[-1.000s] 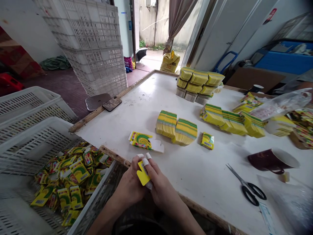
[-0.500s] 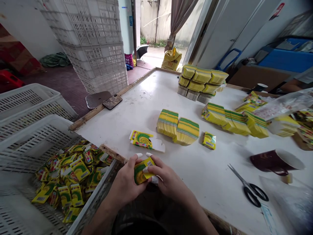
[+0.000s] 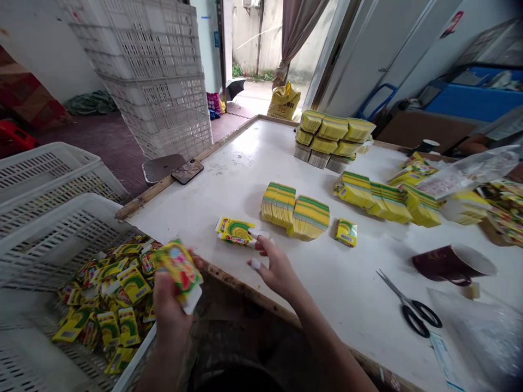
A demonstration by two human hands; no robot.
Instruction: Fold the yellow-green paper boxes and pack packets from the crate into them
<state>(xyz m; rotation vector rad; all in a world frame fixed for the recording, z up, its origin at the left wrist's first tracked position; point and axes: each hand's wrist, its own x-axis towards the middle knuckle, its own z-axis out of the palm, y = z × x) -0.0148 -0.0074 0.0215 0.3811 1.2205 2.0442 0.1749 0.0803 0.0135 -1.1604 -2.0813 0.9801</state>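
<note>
My left hand is closed around a small yellow-and-green printed carton, smeared by motion, with a white flap at its lower end. It hovers at the edge of a white plastic crate that holds a heap of similar cartons. Over the table, my right hand has its thumb and fingers apart and white coverings on some fingertips. Its fingers reach the right end of an unfilled-looking carton; whether they touch it I cannot tell. Behind stand two bundles of flat cartons.
On the white table lie a phone, scissors, a dark mug and a single small carton. More carton bundles are stacked at the back. Tall white crates stand left.
My hands have parted. The left has carried the carton left toward the crate, and the right has let go of it and moved up to the carton on the table.
</note>
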